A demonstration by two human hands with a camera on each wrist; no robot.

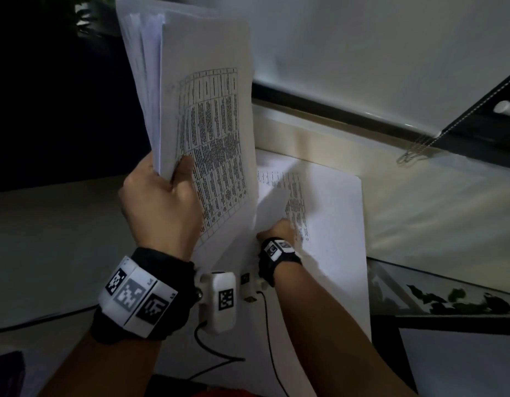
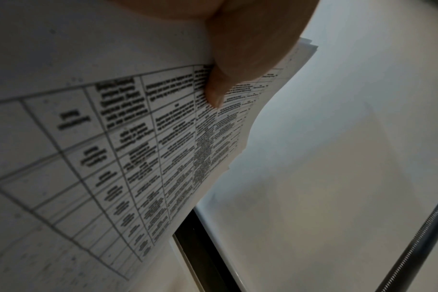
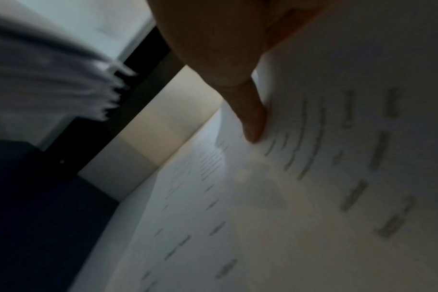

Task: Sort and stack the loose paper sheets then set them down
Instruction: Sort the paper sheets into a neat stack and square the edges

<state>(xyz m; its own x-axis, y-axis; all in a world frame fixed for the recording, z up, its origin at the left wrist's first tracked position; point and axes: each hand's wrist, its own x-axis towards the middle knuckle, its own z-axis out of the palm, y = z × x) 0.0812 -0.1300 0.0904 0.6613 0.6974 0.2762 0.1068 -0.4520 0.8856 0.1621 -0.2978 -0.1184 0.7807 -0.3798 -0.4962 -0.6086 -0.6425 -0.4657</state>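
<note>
The left hand (image 1: 162, 196) clamps the stack (image 1: 190, 110) at its lower edge, upright above the table (image 1: 62, 239). The right hand (image 1: 278, 230) pinches a loose sheet (image 1: 328, 224) lying on the table, with one corner lifted. Risks: the stack's far edges are fanned and uneven — sheets could slide out; the one-point pinch may crease or drop the sheet.

a dimly lit room is shown. a pale window blind (image 1: 391, 47) is seen hanging above a dark frame (image 1: 348, 116), with a beaded cord (image 1: 477, 106) hung at the right. a pale ledge (image 1: 419, 202) is lit softly beneath; leaves (image 1: 459, 299) are reflected in glass at lower right.
</note>
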